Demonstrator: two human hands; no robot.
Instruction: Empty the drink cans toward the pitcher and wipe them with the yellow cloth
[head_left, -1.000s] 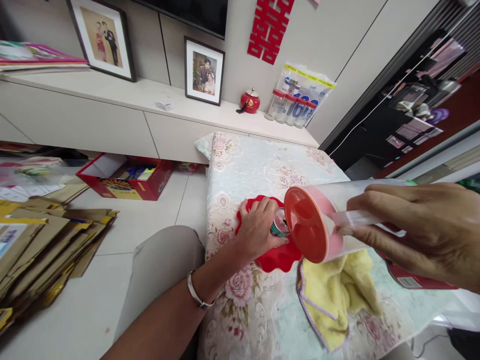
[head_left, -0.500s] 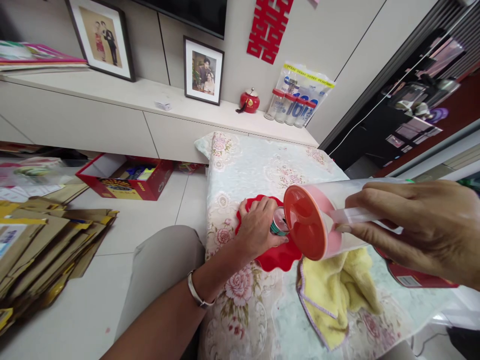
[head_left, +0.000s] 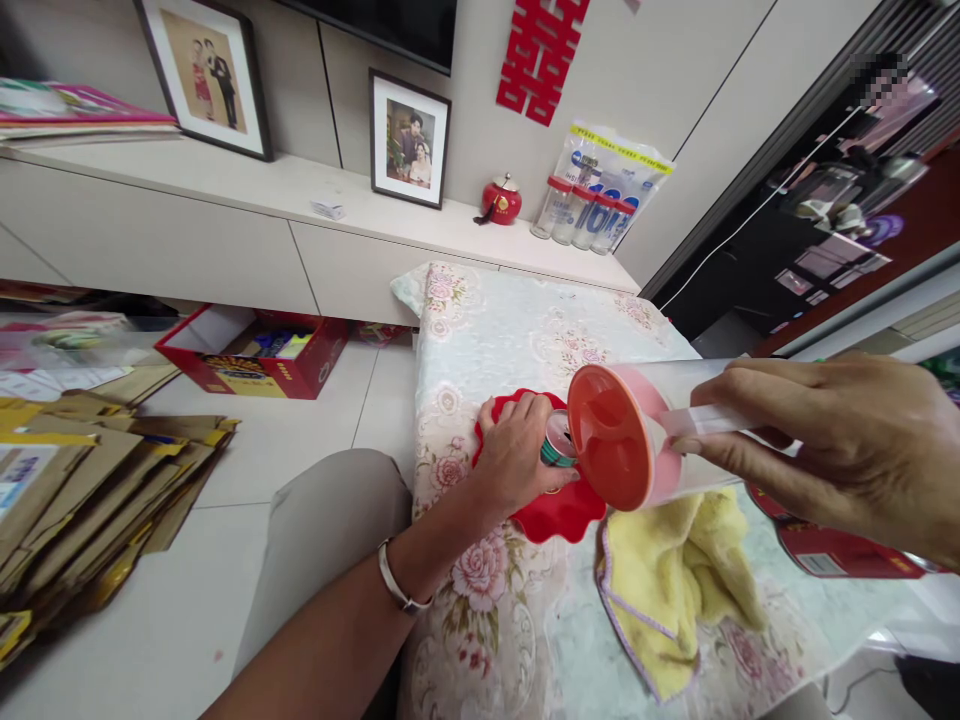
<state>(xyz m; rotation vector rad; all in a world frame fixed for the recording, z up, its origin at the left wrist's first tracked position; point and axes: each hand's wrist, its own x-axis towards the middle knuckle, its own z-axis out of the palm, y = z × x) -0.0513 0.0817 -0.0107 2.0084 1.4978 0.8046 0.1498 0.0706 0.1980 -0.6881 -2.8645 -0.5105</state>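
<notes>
My left hand (head_left: 516,450) is wrapped round a small can (head_left: 559,438) with a pinkish top and green side, over a red scalloped plate (head_left: 553,522). My right hand (head_left: 817,440) grips the pale handle of a clear pitcher (head_left: 694,375) with an orange-red lid (head_left: 611,438). The pitcher is tipped on its side, its lid facing left, close beside the can. Part of the can is hidden by my left fingers. Below the pitcher a yellow cloth (head_left: 675,590) lies crumpled on the floral tablecloth (head_left: 510,330).
A red package (head_left: 847,555) lies at the table's right edge. Glass jars (head_left: 581,215), a red pot (head_left: 501,200) and framed photos (head_left: 409,140) stand on the cabinet behind. Flattened cardboard (head_left: 97,490) and a red box (head_left: 262,360) are on the floor at left.
The pitcher in my right hand has shifted slightly, with its lid's lower edge a little higher. My left hand and the can have hardly moved.
</notes>
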